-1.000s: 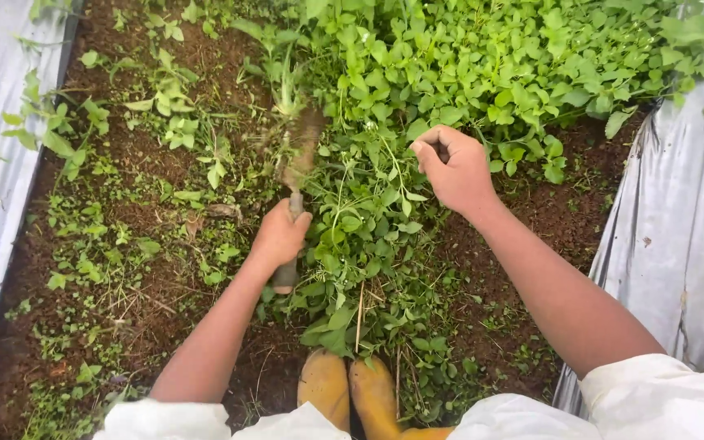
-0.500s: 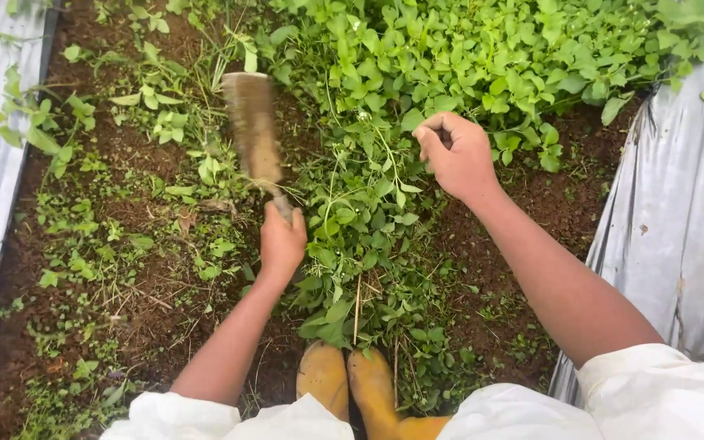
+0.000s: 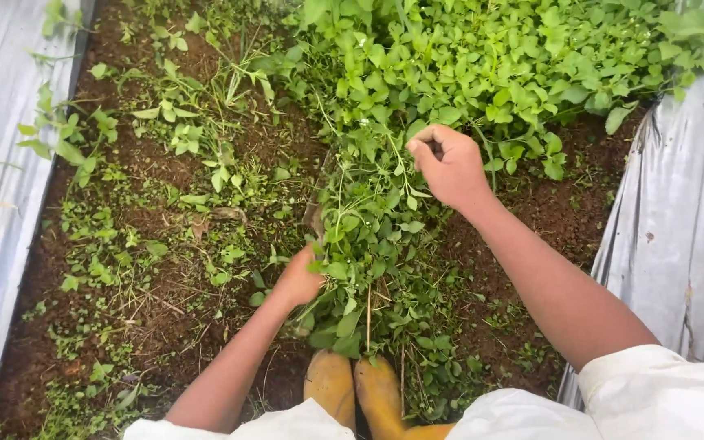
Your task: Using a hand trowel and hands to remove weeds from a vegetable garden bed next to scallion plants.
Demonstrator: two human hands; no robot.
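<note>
Gripping a tuft of weeds (image 3: pixel 368 204) taut in the closed right hand (image 3: pixel 448 167), left hand (image 3: pixel 299 281) fisted on a leaf-hidden blade (image 3: pixel 315 216) low at their stems, toes (image 3: pixel 356 391) just behind.

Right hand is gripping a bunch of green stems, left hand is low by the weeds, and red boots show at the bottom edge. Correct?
Not quite: the boots are yellow, not red, as the head view shows. The right hand does grip green stems, and the left hand is low by the weeds.
</note>
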